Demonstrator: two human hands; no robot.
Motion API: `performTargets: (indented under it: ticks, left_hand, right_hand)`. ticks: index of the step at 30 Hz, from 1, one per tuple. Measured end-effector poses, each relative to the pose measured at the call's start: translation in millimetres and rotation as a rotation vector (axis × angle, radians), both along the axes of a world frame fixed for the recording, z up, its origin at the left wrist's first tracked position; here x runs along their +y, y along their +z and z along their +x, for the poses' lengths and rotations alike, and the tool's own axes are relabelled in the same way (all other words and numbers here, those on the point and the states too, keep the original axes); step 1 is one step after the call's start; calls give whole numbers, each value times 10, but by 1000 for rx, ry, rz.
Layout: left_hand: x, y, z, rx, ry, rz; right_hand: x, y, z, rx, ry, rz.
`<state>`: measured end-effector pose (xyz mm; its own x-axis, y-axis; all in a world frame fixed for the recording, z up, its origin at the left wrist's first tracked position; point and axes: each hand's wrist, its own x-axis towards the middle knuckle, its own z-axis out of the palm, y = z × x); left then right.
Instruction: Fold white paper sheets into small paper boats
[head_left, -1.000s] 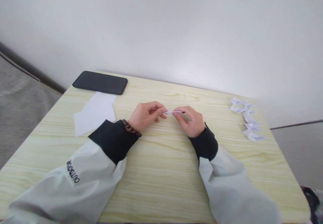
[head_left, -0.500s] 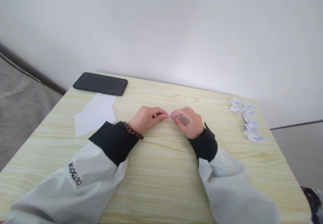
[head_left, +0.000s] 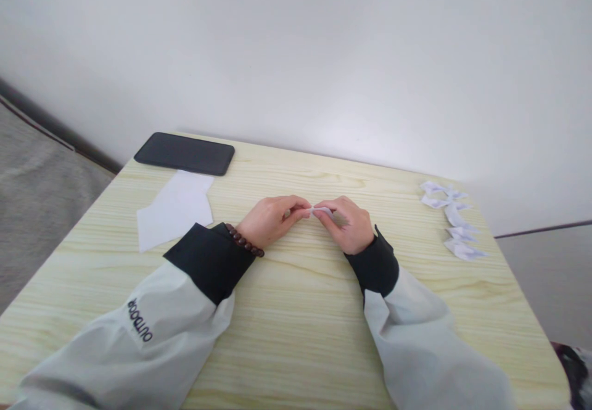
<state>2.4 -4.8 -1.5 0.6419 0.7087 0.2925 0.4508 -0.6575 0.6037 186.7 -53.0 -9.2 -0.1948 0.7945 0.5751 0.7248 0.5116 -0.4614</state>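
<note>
A small folded piece of white paper (head_left: 324, 211) is pinched between both hands above the middle of the table. My left hand (head_left: 275, 217), with a dark bead bracelet at the wrist, grips its left tip between thumb and fingers. From the other side, my right hand (head_left: 346, 222) holds the paper between thumb and forefinger. Fingers cover much of the piece, so its full shape is hidden. The fingertips of the two hands almost meet.
White paper sheets (head_left: 176, 209) lie overlapping at the left, just below a black phone (head_left: 185, 153). Several small folded paper figures (head_left: 456, 216) stand in a column at the right. A white wall (head_left: 296, 58) rises behind the wood-grain table (head_left: 296, 330).
My left hand has shifted slightly to the right, closer to the right hand. The paper's flap in my right hand shows a bit more of its white face.
</note>
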Motion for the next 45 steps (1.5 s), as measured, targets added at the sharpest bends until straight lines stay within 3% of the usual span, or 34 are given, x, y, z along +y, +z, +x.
performTargets:
  ticks: [7,12,18,31,45]
  left_hand:
    - [-20,2,-6,-35,11,-63]
    - [10,-10,-12,-174,126,-201]
    - [31,-10,-16,-211,148,-256]
    - [26,23,-2,-171,131,-392]
    - [17,61,-3,-167,100,-418]
  right_hand:
    - [-7,4,-13,8,16,-32]
    - [-6,-41,12,218,-86,-98]
    - [29,-122,56,384,-76,-230]
    - [17,-79,73,243,-138,-278]
    - [34,-62,53,269,-68,-260]
